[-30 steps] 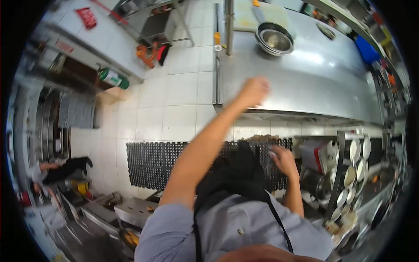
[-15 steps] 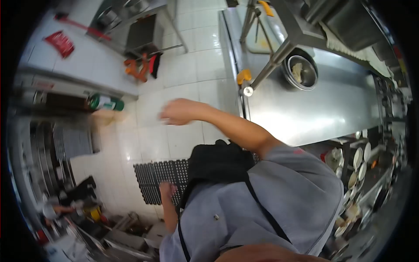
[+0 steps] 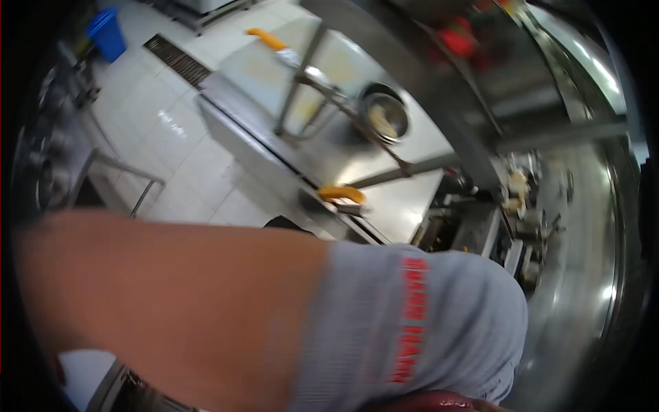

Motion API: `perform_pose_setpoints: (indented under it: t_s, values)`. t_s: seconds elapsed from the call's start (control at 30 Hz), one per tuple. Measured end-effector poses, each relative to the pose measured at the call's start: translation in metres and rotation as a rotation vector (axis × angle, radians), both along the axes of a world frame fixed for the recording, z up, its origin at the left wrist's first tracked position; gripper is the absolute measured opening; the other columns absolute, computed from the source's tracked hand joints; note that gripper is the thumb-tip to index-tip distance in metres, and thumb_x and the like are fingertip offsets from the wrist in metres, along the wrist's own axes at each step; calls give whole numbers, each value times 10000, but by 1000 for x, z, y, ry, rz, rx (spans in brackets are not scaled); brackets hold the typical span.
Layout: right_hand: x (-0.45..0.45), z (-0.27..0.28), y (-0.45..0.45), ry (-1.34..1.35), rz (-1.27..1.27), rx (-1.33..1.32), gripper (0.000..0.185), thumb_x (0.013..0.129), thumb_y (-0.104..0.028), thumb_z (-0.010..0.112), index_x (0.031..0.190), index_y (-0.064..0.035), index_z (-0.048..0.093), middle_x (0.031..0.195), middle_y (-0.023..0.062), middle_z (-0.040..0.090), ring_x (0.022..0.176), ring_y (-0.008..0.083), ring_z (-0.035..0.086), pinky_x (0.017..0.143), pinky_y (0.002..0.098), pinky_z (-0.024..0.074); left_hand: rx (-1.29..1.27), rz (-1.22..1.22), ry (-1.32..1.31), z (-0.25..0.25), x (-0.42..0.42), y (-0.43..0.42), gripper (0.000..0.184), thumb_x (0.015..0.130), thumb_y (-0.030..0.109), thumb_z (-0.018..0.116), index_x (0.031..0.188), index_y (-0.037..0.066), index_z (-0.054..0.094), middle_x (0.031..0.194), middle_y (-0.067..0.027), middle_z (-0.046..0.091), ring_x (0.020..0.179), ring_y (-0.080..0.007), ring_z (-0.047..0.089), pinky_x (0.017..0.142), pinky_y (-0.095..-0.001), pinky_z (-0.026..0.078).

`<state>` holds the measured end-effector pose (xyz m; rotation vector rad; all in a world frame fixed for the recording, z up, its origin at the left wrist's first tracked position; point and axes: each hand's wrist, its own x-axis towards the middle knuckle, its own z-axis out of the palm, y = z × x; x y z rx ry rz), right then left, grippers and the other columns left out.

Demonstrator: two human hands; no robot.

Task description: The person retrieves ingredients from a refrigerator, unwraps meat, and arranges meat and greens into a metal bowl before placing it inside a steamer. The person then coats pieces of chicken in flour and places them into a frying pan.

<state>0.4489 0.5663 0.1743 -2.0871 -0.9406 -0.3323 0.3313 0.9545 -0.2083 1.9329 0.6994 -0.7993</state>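
Observation:
Neither my left hand nor my right hand shows; only my bare right arm [image 3: 178,295] and its grey sleeve [image 3: 439,309] with red lettering cross the lower part, bent near the left edge. Beyond the arm, stacked metal bowls [image 3: 386,117] holding something pale stand on the steel table [image 3: 329,154]. Left of them an orange-handled knife [image 3: 268,39] lies on a stained cutting board [image 3: 240,65]. Near the table's close edge is another orange handle [image 3: 342,195].
A metal shelf frame [image 3: 439,103] rises over the table at the right. A blue bin [image 3: 107,34] and a floor drain [image 3: 177,62] are at the upper left. Stove equipment [image 3: 456,230] sits beyond the sleeve. A metal-legged stand [image 3: 123,165] is at the left.
The view has swung round toward the table and shelf. My right arm now fills the lower part, much closer to the camera. Both hands have gone out of view.

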Motion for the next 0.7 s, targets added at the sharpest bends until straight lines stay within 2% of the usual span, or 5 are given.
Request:
perform_pose_setpoints:
  t_s: [0.13, 0.27, 0.37, 0.6, 0.7]
  values:
    - [59, 63, -88, 61, -242, 171, 310, 859, -280, 630, 1091, -78, 677, 1013, 142, 672, 928, 260, 650, 763, 383, 538, -82, -44, -259, 58, 150, -115, 308, 956, 315, 497, 1202, 130, 482, 1053, -71, 626, 951, -215, 604, 749, -363, 476]
    - [126, 65, -193, 242, -444, 394, 334, 849, -275, 653, 1112, -72, 683, 1054, 135, 676, 957, 236, 653, 778, 360, 544, -228, -200, -364, 81, 222, -225, 256, 940, 293, 553, 1137, 137, 507, 991, -58, 633, 741, -170, 635, 531, -267, 445]
    - [162, -10, -297, 375, -552, 544, 436, 847, -354, 667, 1135, -27, 663, 983, 94, 678, 816, 182, 623, 731, 332, 508, -305, -244, -375, 82, 243, -300, 229, 938, 289, 570, 1082, 117, 526, 946, -70, 626, 738, -162, 642, 485, -253, 468]
    - [238, -162, -496, 786, -774, 829, 159, 885, -178, 624, 921, -27, 654, 719, 21, 604, 603, 113, 526, 527, 273, 448, -369, -333, -445, 134, 315, -438, 222, 961, 249, 554, 1068, 59, 512, 957, -87, 656, 688, -154, 646, 428, -238, 453]
    - [299, -185, -564, 832, -870, 572, 172, 878, -195, 633, 955, -43, 660, 758, 46, 642, 649, 126, 578, 563, 284, 483, -407, -317, -514, 153, 379, -499, 199, 965, 224, 548, 1056, 49, 521, 954, -89, 660, 679, -146, 640, 428, -237, 452]
